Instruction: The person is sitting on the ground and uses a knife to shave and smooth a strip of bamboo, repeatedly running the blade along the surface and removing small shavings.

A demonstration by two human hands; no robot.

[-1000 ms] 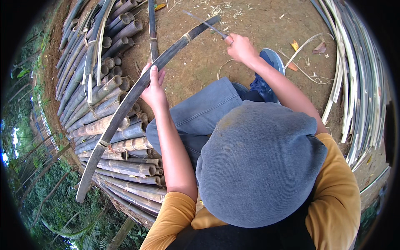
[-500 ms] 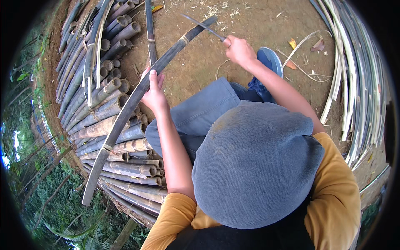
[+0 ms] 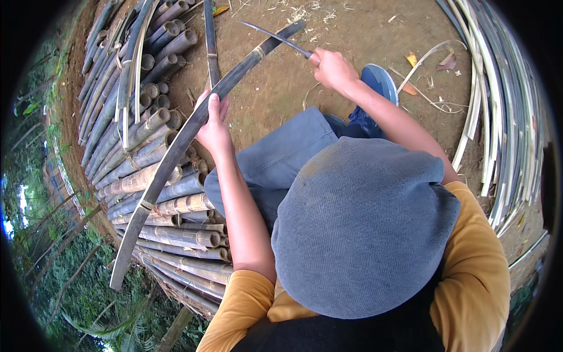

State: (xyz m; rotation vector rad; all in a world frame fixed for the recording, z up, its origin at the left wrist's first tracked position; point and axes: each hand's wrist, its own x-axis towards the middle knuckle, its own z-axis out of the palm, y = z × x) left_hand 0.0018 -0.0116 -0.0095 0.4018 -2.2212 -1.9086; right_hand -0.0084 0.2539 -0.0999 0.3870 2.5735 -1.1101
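Packed brown earth (image 3: 258, 94) spreads before me | dry yellow and brown leaves (image 3: 412, 59) lie scattered to my right | dense green foliage (image 3: 85, 236) fills my left | bright white daylight (image 3: 22, 196) pierces it

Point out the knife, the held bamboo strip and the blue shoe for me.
Knife (image 3: 276, 36), head view: middle of the blade.
Bamboo strip (image 3: 186, 134), head view: dark face, near midlength.
Blue shoe (image 3: 381, 82), head view: toe part.

Leaves (image 3: 411, 59) on soil (image 3: 275, 88), green foliage (image 3: 88, 293)
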